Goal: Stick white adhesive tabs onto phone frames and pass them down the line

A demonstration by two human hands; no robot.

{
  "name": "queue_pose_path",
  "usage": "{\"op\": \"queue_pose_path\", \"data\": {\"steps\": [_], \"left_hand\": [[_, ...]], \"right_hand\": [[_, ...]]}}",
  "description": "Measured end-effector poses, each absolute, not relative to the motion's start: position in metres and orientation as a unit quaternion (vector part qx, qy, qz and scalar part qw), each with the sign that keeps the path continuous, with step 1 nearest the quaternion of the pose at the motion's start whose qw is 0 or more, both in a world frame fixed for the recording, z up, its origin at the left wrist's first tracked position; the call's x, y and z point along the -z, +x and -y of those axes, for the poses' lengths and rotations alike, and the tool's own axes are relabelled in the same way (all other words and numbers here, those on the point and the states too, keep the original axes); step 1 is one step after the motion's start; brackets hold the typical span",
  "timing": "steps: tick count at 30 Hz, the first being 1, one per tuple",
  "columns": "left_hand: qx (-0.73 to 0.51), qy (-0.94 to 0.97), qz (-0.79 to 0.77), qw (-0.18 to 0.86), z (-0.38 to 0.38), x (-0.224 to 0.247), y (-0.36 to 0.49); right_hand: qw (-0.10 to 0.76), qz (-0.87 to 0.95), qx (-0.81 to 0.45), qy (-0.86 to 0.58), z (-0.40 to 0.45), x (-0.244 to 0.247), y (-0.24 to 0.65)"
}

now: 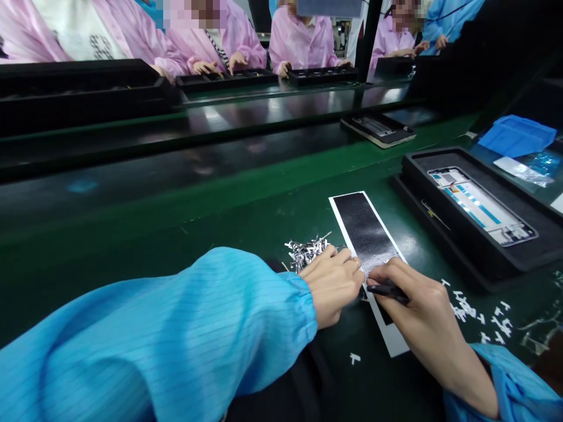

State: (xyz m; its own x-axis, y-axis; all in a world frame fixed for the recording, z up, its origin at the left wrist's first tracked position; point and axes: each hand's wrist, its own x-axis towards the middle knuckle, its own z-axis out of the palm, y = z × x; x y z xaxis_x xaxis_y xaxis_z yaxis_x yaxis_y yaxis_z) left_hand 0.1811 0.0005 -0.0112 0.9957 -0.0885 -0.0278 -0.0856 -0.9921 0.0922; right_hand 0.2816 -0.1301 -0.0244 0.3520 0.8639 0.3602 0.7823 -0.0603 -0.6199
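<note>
A long black sheet with a white border [369,234] lies on the green table. My left hand [336,281] rests at its left edge, fingers bent together; whatever they may pinch is hidden. My right hand [417,305] is over the sheet, its fingers closed round a black pen-like tool [389,291] whose tip points toward my left fingertips. Just beyond my left hand is a pile of small silver and black pieces [305,252]. Small white pieces [461,308] are scattered right of my right hand, and a single one [355,358] lies nearer me.
At right, a black foam tray [484,258] holds a phone frame [484,205]. Farther back are another black tray [378,129] and a blue bin [516,135]. Across the bench, people in pink [303,38] work over black trays [323,75].
</note>
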Motion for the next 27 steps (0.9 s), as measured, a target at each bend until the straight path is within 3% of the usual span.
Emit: {"op": "queue_pose_path", "data": {"steps": [6,15,18,23,27], "left_hand": [[0.019,0.998,0.034,0.043,-0.002,0.008,0.179],[-0.013,0.995,0.047,0.090,-0.003,-0.010,0.167],[-0.066,0.977,-0.016,0.200,-0.004,-0.010,0.167],[-0.134,0.774,-0.281,0.551,0.001,-0.019,0.176],[-0.115,0.688,-0.300,0.651,0.011,-0.025,0.180]], "right_hand": [[0.403,0.556,-0.099,-0.720,0.133,0.024,0.285],[0.424,0.523,-0.309,-0.672,0.123,0.019,0.284],[0.458,0.472,-0.335,-0.675,0.124,0.018,0.285],[0.546,0.366,-0.336,-0.674,0.130,0.015,0.284],[0.577,0.334,-0.373,-0.645,0.133,0.011,0.277]]}}
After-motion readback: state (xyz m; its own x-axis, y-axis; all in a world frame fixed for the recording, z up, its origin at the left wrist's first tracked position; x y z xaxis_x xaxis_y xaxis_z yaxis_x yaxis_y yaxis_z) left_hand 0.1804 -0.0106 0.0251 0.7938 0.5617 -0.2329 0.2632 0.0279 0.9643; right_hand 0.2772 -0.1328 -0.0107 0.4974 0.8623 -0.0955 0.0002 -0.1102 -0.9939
